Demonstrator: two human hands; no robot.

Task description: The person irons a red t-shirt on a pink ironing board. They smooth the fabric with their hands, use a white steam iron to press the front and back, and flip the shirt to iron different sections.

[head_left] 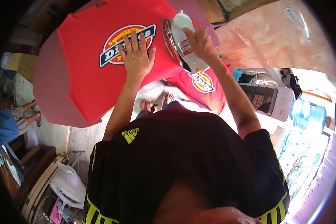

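A red shirt (86, 80) with a large printed emblem lies spread over a mauve-covered ironing board (47, 84). My left hand (139, 59) rests flat on it, fingers spread across the emblem's right part. In my right hand (204, 44) is a white and silver iron (181, 35), standing at the shirt's right side; its heel points back toward me. My fingers wrap its handle. Whether the soleplate presses the cloth is hidden. Below the iron hangs more red cloth (215, 95) with a smaller, similar emblem.
A pinkish sheet-covered surface (267, 41) lies to the right. Beyond my right arm are a white appliance (282, 102) and a blue water jug (309, 114). Folded boards and a plastic-wrapped item (67, 184) stand lower left. Another person (16, 121) is at the far left.
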